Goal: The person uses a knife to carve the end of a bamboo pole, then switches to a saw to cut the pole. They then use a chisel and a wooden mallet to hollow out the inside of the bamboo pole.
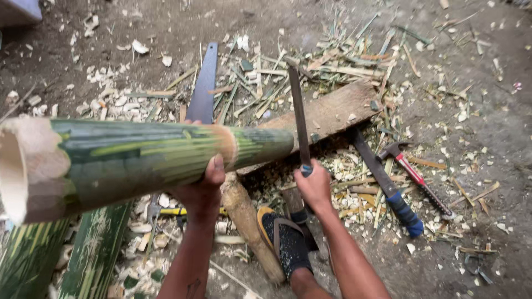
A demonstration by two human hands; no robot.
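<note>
Hands: left (202,191) grips bamboo pole (138,158); right (314,185) holds machete (299,119).

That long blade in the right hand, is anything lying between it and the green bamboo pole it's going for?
Nothing visible does. The blade, held upright by the right hand, stands right at the cut end of the bamboo pole, which the left hand props up. Only the wooden plank lies behind.

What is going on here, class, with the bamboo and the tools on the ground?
A person grips a thick green bamboo pole with the left hand, its far end resting on a wooden plank. The right hand holds a long blade upright against that end. A sandalled foot is planted below. A saw, a hammer, a blue-handled knife and bamboo chips lie around.
</note>
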